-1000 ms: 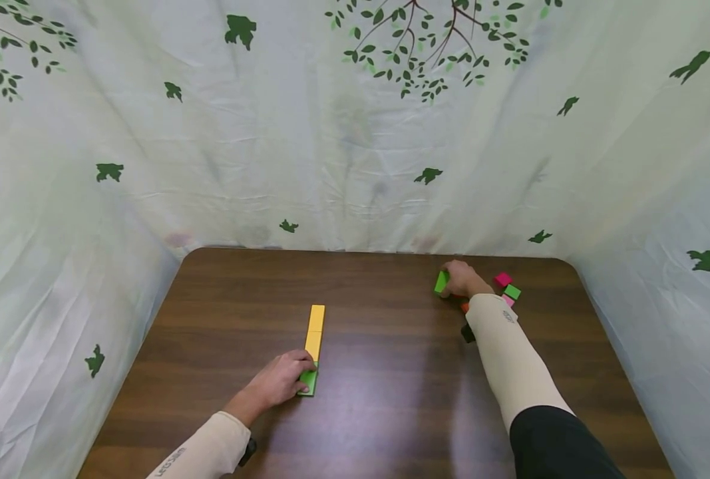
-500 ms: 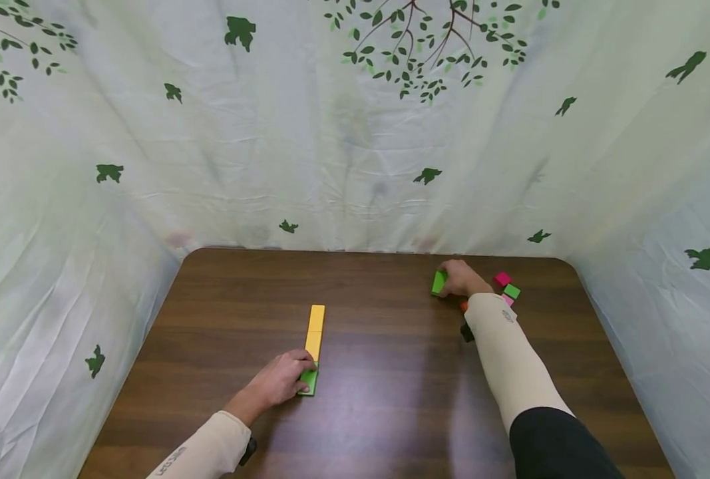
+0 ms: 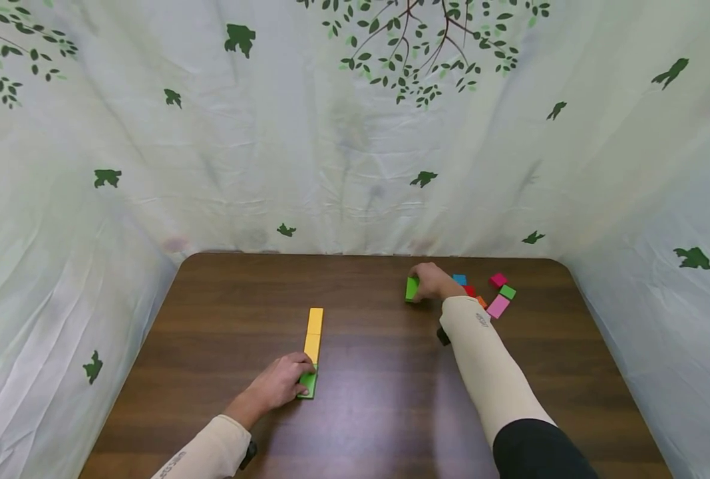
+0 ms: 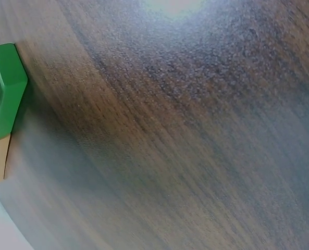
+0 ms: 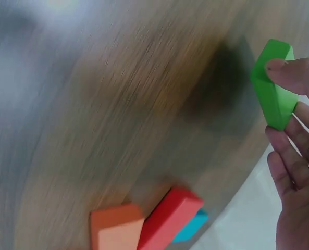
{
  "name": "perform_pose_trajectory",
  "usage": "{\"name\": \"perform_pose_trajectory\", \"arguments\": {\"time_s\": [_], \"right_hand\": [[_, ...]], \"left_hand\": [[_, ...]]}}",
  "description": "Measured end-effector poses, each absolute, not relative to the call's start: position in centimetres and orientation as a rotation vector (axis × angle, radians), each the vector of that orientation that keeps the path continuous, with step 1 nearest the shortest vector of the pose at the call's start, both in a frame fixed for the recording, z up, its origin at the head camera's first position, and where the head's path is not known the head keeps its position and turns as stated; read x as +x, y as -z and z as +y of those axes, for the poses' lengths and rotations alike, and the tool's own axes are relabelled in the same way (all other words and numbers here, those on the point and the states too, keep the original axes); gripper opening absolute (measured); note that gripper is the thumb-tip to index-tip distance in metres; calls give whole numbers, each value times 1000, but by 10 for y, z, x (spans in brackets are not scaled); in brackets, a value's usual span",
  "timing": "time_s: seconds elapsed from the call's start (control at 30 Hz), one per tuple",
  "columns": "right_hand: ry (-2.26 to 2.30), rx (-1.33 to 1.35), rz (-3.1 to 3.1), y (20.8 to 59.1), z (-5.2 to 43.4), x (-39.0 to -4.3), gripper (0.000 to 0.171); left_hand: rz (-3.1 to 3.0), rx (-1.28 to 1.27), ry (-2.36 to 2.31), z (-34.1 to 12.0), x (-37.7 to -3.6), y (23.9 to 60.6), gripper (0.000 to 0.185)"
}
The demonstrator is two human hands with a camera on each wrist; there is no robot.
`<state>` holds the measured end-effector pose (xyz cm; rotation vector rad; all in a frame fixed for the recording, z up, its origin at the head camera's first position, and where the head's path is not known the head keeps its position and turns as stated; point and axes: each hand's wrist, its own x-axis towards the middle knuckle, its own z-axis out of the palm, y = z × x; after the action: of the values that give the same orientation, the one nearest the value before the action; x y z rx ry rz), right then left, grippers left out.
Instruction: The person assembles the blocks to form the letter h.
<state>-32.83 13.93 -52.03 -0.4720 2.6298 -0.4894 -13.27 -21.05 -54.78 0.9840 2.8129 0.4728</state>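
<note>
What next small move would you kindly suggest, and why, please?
Perhaps the right hand should carry its pinched green block toward the left hand, since that one holds another green block lined up end to end with two yellow blocks.

A brown table (image 3: pixel 366 412) carries two yellow blocks (image 3: pixel 314 335) and, nearer, a green block (image 3: pixel 308 386) in line at left, with blue, red, orange, pink and green blocks (image 3: pixel 498 307) far right.

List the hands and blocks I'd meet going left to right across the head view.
Left hand → far yellow block → held green block → right hand → blue block → red block → orange block → rightmost green block.
</note>
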Motion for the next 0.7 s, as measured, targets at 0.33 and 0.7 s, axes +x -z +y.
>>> {"name": "perform_pose_trajectory", "arguments": {"time_s": [0.33, 0.7], "right_hand": [[501, -615, 2625, 521, 92, -329, 57], [518, -632, 2620, 514, 51, -329, 55]], "left_hand": [[2798, 957, -491, -214, -132, 549, 26], [2822, 1025, -484, -215, -133, 550, 25]]}}
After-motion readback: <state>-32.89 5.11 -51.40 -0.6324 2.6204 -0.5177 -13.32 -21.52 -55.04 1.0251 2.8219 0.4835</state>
